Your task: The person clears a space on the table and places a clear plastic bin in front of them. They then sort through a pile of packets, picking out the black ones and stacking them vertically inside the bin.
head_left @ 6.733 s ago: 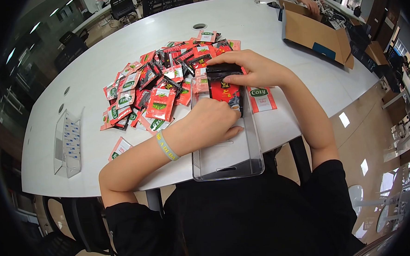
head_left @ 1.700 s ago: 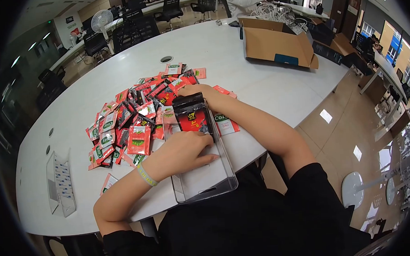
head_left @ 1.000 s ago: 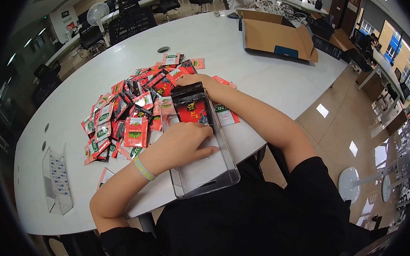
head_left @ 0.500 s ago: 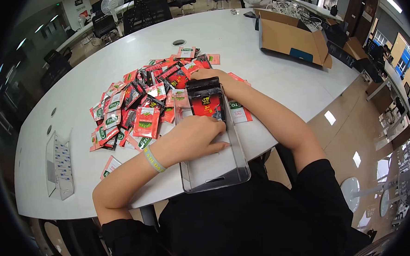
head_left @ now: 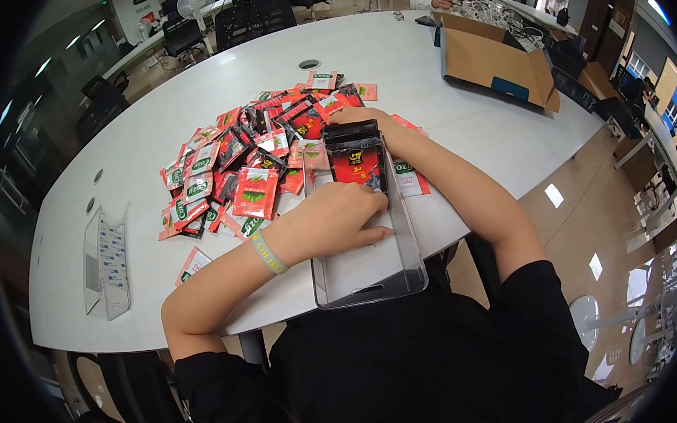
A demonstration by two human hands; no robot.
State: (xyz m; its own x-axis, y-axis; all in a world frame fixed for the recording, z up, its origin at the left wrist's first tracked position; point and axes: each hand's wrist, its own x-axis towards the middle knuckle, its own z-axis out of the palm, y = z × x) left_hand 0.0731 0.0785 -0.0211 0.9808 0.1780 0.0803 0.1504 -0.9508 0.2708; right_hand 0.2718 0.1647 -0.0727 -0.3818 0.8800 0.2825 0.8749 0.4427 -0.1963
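Note:
A clear plastic case lies at the table's near edge, with a row of black-and-red G7 coffee sachets standing at its far end. My left hand, a grey band at its wrist, reaches into the case. Its fingers curl against the lower edge of the front sachet and the thumb sticks out to the right. Behind the sachets, my right hand is at the edge of a heap of mixed sachets, beside a red one. The coffee sachets and the heap hide most of its fingers.
Another clear plastic piece with a blue-printed strip stands at the left of the white table. An open cardboard box and tangled white cables are at the back right, near another person's hand.
The whole view has shifted slightly, so everything appears a little further right and higher. Both hands keep about the same place at the coffee sachets and the heap.

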